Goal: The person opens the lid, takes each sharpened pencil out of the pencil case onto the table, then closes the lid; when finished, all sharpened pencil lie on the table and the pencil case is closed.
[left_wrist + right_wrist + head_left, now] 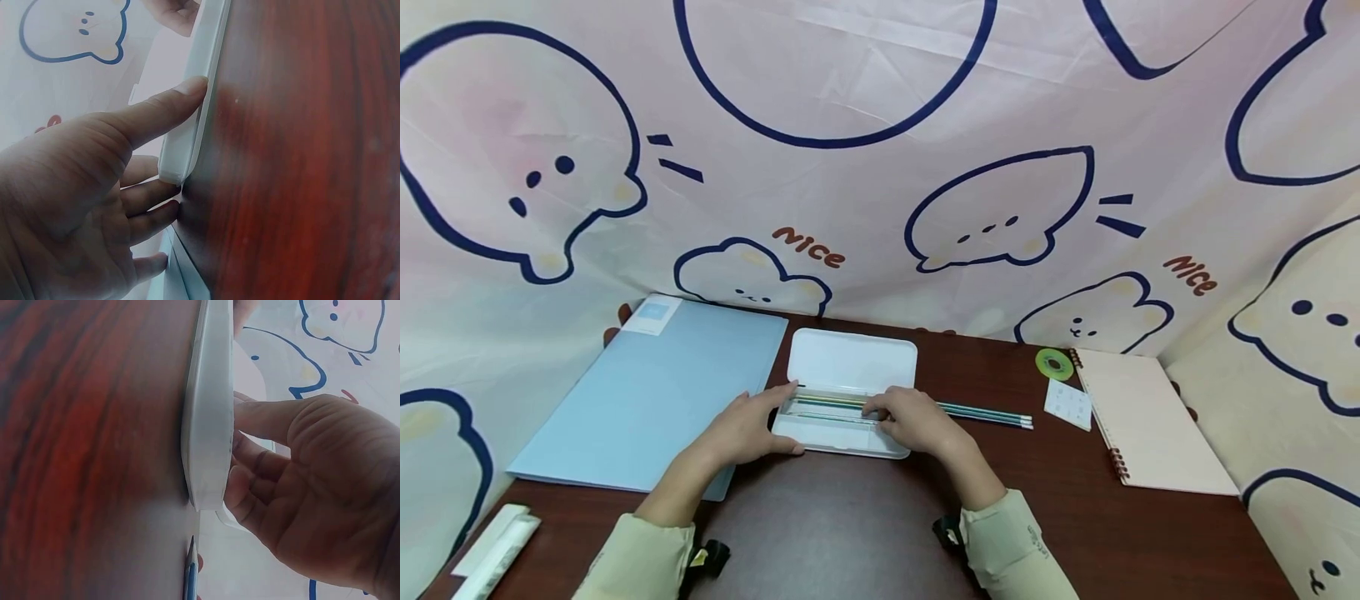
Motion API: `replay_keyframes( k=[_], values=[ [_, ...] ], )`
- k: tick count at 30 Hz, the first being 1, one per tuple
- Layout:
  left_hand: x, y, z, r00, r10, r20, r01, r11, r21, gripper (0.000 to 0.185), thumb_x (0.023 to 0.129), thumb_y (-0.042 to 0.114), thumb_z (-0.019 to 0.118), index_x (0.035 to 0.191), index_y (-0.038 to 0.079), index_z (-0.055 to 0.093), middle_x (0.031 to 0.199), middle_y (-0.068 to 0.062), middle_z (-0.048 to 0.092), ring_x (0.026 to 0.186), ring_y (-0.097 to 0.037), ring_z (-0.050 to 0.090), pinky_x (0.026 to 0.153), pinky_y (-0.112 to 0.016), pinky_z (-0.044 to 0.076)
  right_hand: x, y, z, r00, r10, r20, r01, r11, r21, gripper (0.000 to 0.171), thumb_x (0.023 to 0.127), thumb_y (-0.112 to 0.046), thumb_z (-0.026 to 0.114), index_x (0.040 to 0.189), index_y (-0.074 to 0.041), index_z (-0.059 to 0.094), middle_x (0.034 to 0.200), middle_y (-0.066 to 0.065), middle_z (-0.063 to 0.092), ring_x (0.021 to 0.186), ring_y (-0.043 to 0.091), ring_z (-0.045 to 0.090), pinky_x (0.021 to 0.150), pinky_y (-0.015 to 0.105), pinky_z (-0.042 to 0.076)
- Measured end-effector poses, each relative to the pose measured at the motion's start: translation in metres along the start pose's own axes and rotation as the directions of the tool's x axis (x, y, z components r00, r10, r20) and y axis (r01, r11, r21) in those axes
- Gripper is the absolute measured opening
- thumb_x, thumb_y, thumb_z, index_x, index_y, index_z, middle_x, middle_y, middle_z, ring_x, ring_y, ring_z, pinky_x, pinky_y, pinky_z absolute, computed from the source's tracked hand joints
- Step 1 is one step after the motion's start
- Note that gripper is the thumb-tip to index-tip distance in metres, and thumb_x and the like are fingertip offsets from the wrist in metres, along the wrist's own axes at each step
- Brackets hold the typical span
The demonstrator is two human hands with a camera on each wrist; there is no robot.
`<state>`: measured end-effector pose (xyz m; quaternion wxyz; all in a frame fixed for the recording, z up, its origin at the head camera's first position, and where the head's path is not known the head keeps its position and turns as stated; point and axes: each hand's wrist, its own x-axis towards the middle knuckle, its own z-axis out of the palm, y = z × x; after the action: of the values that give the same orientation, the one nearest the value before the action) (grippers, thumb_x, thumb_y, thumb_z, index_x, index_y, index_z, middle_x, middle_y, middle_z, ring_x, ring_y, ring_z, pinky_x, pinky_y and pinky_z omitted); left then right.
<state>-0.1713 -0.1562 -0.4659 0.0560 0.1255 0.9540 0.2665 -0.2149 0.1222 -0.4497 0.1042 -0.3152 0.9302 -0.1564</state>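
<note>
A white pencil case (850, 358) lies with its lid raised at the back, several green and yellowish pencils (827, 402) in its tray. My left hand (748, 429) holds the case by its left end. In the left wrist view, the thumb (178, 100) presses the front wall while the other fingers lie around the left end. My right hand (913, 421) reaches over the right part of the tray, fingers curled and pinching the end of a pencil (831, 416); the contact is partly hidden. In the right wrist view, the case wall (211, 412) hides the fingertips.
Green pencils (988, 414) lie on the table right of the case. A blue folder (662, 392) is at left, white packets (497, 546) at front left. At right are a green tape roll (1054, 364), a white card (1067, 404) and a spiral notebook (1157, 425).
</note>
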Motion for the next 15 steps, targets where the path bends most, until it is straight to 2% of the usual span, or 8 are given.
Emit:
replay_keyframes(
  k=[5,15],
  values=[
    [0.0021,-0.0007,-0.0035,1.0,0.01,-0.001,-0.01,1.0,0.008,0.098,0.076,0.041,0.089,0.154,0.004,0.042,0.15,-0.021,0.053,0.138,-0.04,0.051,0.119,-0.068,0.024,0.002,-0.0009,-0.0025,1.0,0.002,-0.013,-0.002,1.0,-0.011,0.021,0.096,-0.007,0.067,0.111,-0.018,0.077,0.097,-0.002,0.073,0.085,0.01,0.061,0.077,0.027,0.053],
    [0.0012,0.0005,-0.0018,1.0,0.013,0.011,-0.013,1.0,0.013,0.098,0.076,0.041,0.088,0.154,0.002,0.042,0.15,-0.022,0.052,0.138,-0.041,0.051,0.119,-0.068,0.023,-0.0008,-0.0007,-0.0017,1.0,0.006,-0.002,-0.006,1.0,0.0,0.019,0.097,-0.008,0.066,0.11,-0.018,0.077,0.1,-0.001,0.072,0.086,0.01,0.06,0.078,0.028,0.053]
  ],
)
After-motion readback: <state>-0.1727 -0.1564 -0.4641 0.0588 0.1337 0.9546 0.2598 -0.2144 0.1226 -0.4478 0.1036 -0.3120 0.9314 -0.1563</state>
